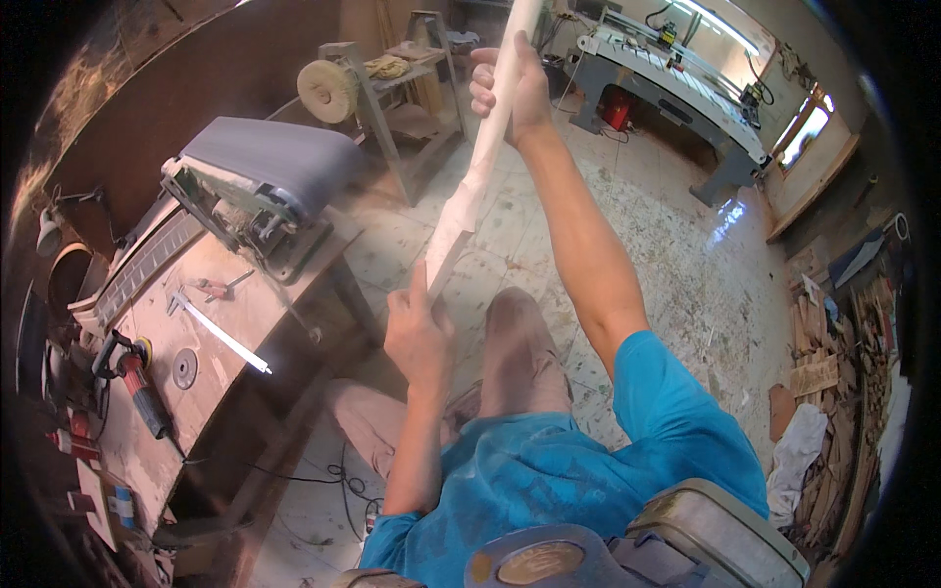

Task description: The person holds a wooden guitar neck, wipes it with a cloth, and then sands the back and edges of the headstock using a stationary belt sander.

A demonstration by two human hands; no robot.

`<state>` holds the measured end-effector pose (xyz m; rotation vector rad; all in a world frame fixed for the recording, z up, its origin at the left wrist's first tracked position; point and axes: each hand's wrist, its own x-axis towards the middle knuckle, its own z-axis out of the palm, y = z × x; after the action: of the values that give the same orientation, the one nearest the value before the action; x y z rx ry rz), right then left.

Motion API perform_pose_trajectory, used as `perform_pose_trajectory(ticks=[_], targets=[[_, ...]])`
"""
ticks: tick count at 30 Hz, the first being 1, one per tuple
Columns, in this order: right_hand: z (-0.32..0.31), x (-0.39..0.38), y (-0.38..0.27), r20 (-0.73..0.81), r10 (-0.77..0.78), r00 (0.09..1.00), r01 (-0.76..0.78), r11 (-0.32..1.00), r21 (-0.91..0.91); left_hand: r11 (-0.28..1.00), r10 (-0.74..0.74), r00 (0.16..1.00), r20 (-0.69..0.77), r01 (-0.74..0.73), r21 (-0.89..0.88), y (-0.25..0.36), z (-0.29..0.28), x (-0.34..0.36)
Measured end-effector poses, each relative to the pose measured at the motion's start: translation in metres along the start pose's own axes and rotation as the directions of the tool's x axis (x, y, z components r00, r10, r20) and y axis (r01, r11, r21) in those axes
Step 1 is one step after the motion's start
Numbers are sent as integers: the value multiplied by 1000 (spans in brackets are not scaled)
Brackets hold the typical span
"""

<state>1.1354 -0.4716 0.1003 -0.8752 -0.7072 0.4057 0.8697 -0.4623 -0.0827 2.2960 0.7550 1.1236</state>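
Note:
A long pale wooden leg (459, 218), round along its far length and squared near its lower end, slants up through the middle of the view, its top cut off by the upper edge. My left hand (420, 338) is closed round its lower end, with one finger stretched along the wood. Farther up, my right hand (520, 93) wraps the round part, thumb on the near side. To the left of the leg, apart from it, stands a belt sander (270, 162) with a wide grey belt, mounted on the wooden workbench (162, 328).
Lying on the bench are a caliper (221, 331), a red and black angle grinder (142, 392) and a grey disc (184, 368). A round buffing wheel (326, 91) stands behind. Far right is a large grey machine table (676, 83); wood offcuts (814, 333) are piled along the right wall.

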Motion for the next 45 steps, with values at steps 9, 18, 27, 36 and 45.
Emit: perform_pose_trajectory(ticks=[9,18,27,36,45], targets=[[-68,-6,-1,195,-158,968,65,908,413,996,-13,998,-58,8,-85,15,10,1],[-107,-21,-8,10,-212,977,186,877,442,917,-37,991,-129,-18,-397,14,4,13],[-120,-99,9,-352,-169,920,349,761,547,624,101,923,371,232,-746,54,66,39],[-61,-173,69,-45,175,983,-138,886,443,483,139,869,475,360,-798,125,91,128],[-53,-148,-48,36,-113,993,116,851,-512,284,206,825,526,464,-839,47,41,166]])
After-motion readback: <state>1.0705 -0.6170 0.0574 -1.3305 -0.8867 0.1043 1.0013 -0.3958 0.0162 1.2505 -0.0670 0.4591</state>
